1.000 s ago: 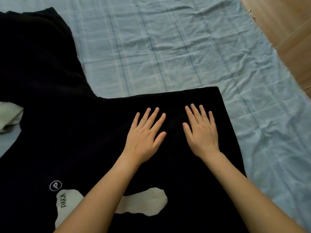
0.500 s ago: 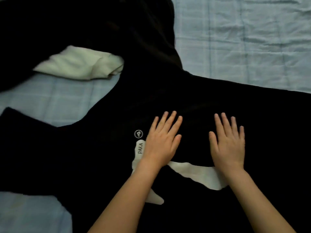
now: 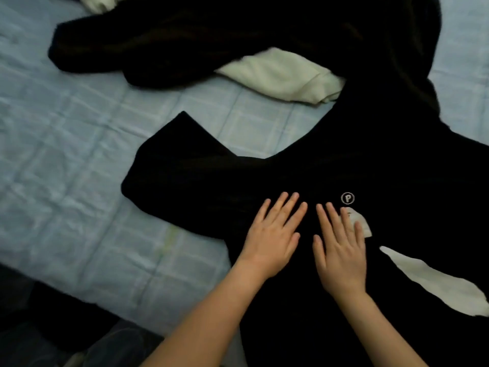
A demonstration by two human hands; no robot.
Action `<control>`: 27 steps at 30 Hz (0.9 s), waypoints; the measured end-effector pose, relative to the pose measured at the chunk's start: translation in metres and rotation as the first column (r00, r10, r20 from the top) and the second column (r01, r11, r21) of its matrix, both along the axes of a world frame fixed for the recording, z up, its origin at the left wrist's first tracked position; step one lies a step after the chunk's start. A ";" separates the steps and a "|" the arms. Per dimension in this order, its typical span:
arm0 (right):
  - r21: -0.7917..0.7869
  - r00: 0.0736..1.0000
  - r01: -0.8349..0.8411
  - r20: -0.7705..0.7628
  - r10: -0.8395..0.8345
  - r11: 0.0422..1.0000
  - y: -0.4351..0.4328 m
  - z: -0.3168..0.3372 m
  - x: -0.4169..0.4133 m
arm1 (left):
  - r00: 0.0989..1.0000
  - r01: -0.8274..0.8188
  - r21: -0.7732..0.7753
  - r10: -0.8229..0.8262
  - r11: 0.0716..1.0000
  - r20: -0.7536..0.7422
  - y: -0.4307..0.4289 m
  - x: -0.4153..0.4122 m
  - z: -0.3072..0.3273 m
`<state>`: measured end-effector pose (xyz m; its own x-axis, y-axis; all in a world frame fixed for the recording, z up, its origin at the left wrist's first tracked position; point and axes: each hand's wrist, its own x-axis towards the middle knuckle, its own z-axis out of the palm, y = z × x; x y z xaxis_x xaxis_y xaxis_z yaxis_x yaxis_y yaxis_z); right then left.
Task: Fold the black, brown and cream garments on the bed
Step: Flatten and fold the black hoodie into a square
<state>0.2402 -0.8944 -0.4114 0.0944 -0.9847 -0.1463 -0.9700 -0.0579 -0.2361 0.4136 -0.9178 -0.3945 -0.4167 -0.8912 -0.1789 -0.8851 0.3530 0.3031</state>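
Note:
A black T-shirt (image 3: 397, 168) with a white print and a circled P logo lies spread flat on the bed, one short sleeve pointing left. My left hand (image 3: 272, 237) rests palm down on it near that sleeve, fingers apart. Close beside it, my right hand (image 3: 341, 250) also lies flat, fingers over part of the white print. A very dark brown garment (image 3: 185, 41) is heaped at the top. Under it a cream garment (image 3: 283, 75) peeks out, partly hidden.
The bed is covered by a light blue checked sheet (image 3: 79, 154). Its near edge runs across the lower left, with a dark floor (image 3: 39, 327) beyond. More cream cloth (image 3: 98, 2) shows at the top edge.
Both hands have slid leftwards across the black T-shirt, from its right hem past the print to near the left sleeve. The view has swung left with them.

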 end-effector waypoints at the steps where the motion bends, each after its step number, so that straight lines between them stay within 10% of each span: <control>1: -0.014 1.000 0.000 -0.014 0.000 1.000 0.001 0.002 0.002 | 0.997 -0.001 0.002 0.001 1.000 -0.071 0.001 0.004 0.008; 7: -0.155 0.983 -0.012 0.180 0.040 0.988 -0.023 0.034 0.077 | 0.839 -0.533 -0.304 0.448 0.790 -0.309 -0.007 0.129 0.047; 12: -0.190 0.950 -0.232 0.165 0.264 0.954 -0.046 0.038 0.170 | 0.500 -0.866 -0.085 0.853 0.493 -0.149 -0.013 0.224 0.041; 19: -0.019 0.953 -0.293 0.075 0.294 0.956 -0.060 0.031 0.202 | 0.256 -0.771 0.396 0.812 0.499 -0.524 -0.018 0.245 0.039; 23: -0.110 0.855 -0.318 0.396 0.335 0.942 -0.055 0.066 0.240 | 0.280 -0.696 0.317 0.649 0.645 -0.707 -0.021 0.230 0.068; 27: -0.011 0.678 -0.187 0.722 0.137 0.982 -0.066 0.078 0.263 | 0.042 -0.389 0.576 0.639 0.719 -0.768 -0.021 0.223 0.087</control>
<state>0.5035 -0.9607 -0.3335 0.3526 -0.9355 -0.0227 -0.4792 -0.1597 -0.8631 0.6367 -0.9387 -0.3070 0.1652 -0.9559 -0.2430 0.1045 -0.2280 0.9680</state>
